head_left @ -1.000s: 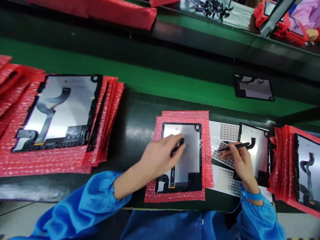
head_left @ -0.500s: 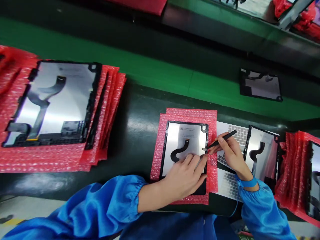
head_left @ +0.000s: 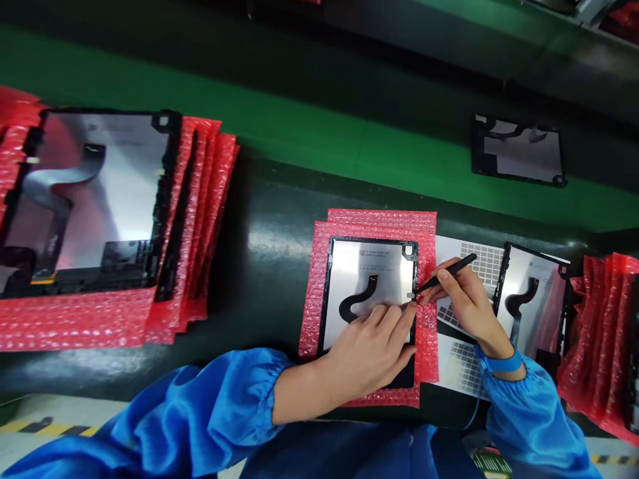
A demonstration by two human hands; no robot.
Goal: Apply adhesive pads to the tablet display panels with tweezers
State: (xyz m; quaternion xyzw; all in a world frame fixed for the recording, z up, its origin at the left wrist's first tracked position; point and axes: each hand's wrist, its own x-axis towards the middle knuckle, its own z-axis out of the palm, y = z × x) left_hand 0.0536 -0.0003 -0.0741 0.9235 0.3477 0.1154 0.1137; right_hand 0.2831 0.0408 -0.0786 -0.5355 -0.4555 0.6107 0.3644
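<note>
Compared with a second ago, my left hand has slid down off the flex cable and now lies flat on the lower part of the panel. My right hand has come over from the sticker sheet.

Left hand holds nothing, fingers loosely spread and pressing down. Right hand is pinched around a thin black tool, with its tip at the panel's right edge. There might be a tiny grey piece there, too small to be sure.

The panel sits on red bubble wrap on the desk, with another panel just to the right.

My worry is that bubble wrap is squishy. If my left hand eases up, the panel could skate and the tip could skid across the back or nick the cable. Pushing at an angle could do the same.
</note>
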